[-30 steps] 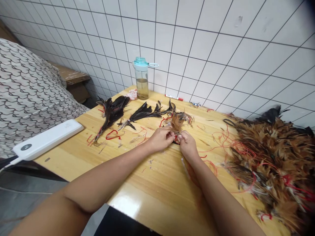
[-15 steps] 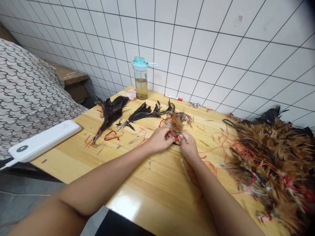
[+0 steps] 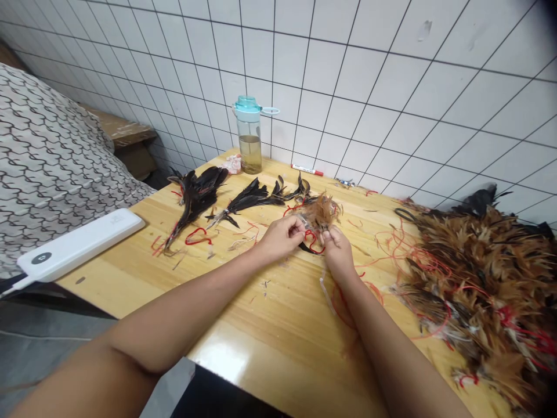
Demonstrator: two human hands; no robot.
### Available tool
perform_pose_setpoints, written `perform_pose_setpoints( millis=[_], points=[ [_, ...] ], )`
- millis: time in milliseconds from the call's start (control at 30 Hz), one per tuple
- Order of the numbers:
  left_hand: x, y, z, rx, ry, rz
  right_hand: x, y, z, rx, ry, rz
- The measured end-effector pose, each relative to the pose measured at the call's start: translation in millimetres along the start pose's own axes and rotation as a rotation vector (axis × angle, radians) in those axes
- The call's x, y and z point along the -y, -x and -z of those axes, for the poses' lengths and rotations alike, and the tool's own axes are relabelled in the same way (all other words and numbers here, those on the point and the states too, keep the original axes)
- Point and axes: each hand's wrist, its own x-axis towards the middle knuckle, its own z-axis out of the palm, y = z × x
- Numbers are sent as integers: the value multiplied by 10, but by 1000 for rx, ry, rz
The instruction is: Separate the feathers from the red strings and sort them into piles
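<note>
My left hand (image 3: 282, 237) is closed, thumb and forefinger pinched together at one end of a red string (image 3: 312, 237). The string curls in a loop between my two hands. My right hand (image 3: 338, 249) is also closed, its fingertips gripping the base of a tuft of brown feathers (image 3: 322, 210); the exact grip is partly hidden. Under the string, a dark curved strip (image 3: 310, 249) lies on the wooden table (image 3: 261, 325). Just behind the hands are more loose feathers and bits of red string.
Bundles of black feathers (image 3: 198, 194) lie at the left, with another black bunch (image 3: 252, 197) nearby. A water bottle (image 3: 249, 139) and a marker (image 3: 307, 170) are near the tiled wall. A large brown feather pile (image 3: 487, 273) covers the right. A white device (image 3: 82, 244) sits at the left edge.
My hands have drawn slightly apart, the left to the left and the right a little to the right. The brown tuft has shifted right, and more red string shows between the hands.
</note>
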Motion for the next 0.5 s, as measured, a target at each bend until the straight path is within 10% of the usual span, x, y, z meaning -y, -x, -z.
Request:
perform_pose_setpoints(
  millis=[300, 500],
  points=[
    [80, -7, 30, -21, -273, -411, 72, 1, -38, 165, -37, 128],
    [113, -12, -27, 19, -210, -454, 123, 68, -119, 122, 163, 154]
  ],
)
